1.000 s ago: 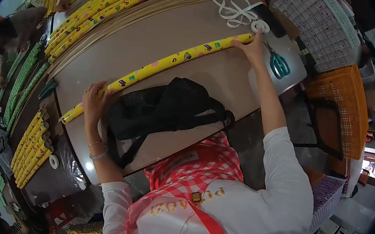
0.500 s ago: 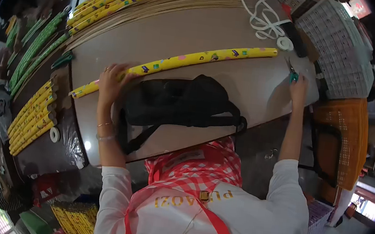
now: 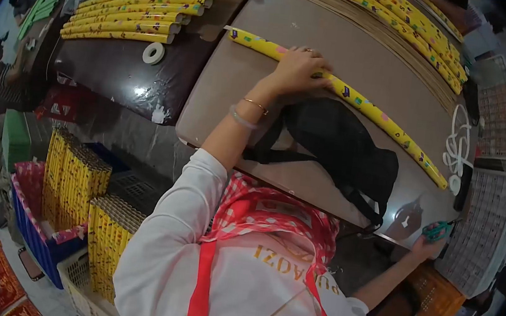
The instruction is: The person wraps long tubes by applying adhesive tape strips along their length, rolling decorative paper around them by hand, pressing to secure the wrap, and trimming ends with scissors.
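Observation:
A long yellow patterned paper tube (image 3: 388, 122) lies slantwise over the table. My left hand (image 3: 300, 71), with bracelets at the wrist, is closed around it toward its left end. At the table's right edge my right hand (image 3: 429, 247) holds green-handled scissors (image 3: 437, 231) by the handles; the blades are hard to make out. Between the tube and my body rests a black bag (image 3: 342, 143) with its straps trailing, close below my left hand.
Yellow tubes (image 3: 135, 15) are stacked on the dark table at left, beside a tape roll (image 3: 153, 53). White strapping (image 3: 456, 144) and baskets (image 3: 476, 227) stand at right. Bins of short yellow tubes (image 3: 72, 184) stand lower left. Another person (image 3: 10, 71) is at far left.
The view has swung toward the left, so the table appears rotated and the left-side bins show. My left hand stays on the tube and my right hand still holds the scissors.

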`<state>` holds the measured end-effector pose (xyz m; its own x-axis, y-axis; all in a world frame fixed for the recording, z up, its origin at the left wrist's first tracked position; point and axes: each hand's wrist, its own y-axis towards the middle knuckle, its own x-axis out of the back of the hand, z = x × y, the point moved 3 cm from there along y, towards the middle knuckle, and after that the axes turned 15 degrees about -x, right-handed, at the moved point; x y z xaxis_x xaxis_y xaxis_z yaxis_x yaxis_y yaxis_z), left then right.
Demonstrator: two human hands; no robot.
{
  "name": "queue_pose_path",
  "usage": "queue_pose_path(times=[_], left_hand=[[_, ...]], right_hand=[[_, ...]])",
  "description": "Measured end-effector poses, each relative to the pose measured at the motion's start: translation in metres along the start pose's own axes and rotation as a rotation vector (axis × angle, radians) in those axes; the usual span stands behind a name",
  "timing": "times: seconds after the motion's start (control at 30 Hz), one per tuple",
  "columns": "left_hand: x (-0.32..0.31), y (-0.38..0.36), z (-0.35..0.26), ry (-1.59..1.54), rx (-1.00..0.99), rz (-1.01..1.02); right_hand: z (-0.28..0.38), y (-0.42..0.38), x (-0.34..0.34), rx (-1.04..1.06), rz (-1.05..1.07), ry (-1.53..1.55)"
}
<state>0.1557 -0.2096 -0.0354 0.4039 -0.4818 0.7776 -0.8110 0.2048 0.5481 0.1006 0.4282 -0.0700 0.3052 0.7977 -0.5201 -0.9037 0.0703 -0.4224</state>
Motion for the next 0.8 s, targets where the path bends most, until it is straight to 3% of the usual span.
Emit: queue_pose_path(times=[0.03, 0.1, 0.13, 0.17, 0.23, 0.3, 0.37, 0.5, 0.57, 0.63, 0.8], left_hand=[[0.001, 0.000, -0.002, -0.019, -0.002, 0.020], [0.001, -0.001, -0.002, -0.025, 0.028, 0.028], [0.001, -0.001, -0.002, -0.031, 0.006, 0.003], [0.000, -0.001, -0.002, -0.035, -0.016, -0.023], [0.000, -0.001, -0.002, -0.022, 0.006, -0.011], [-0.001, -0.002, -0.002, -0.012, 0.025, 0.003], [-0.003, -0.001, 0.000, -0.053, 0.041, 0.002], [-0.003, -0.002, -0.006, -0.042, 0.064, -0.040], [-0.004, -0.001, -0.011, 0.002, 0.070, -0.032], [-0.003, 0.001, -0.013, 0.051, 0.074, -0.029], [-0.007, 0.007, -0.014, 0.028, 0.090, -0.053]], right_hand=[[-0.005, 0.000, -0.016, -0.005, 0.015, -0.012], [-0.022, -0.026, -0.095, -0.184, 0.396, 0.111], [-0.030, -0.046, -0.148, -0.124, 0.268, 0.036], [-0.035, -0.051, -0.184, -0.128, 0.279, 0.024], [-0.048, -0.060, -0.255, -0.216, 0.747, -0.191], [-0.063, -0.059, -0.317, -0.164, 0.869, -0.574], [-0.077, -0.067, -0.387, 0.013, 0.816, -1.134], [-0.137, -0.111, -0.518, 0.722, 1.122, -1.792], [-0.168, -0.122, -0.565, 0.948, 1.302, -1.984], [-0.198, -0.120, -0.605, 1.352, 1.472, -2.129], [-0.276, -0.142, -0.681, 1.590, 1.608, -2.316]])
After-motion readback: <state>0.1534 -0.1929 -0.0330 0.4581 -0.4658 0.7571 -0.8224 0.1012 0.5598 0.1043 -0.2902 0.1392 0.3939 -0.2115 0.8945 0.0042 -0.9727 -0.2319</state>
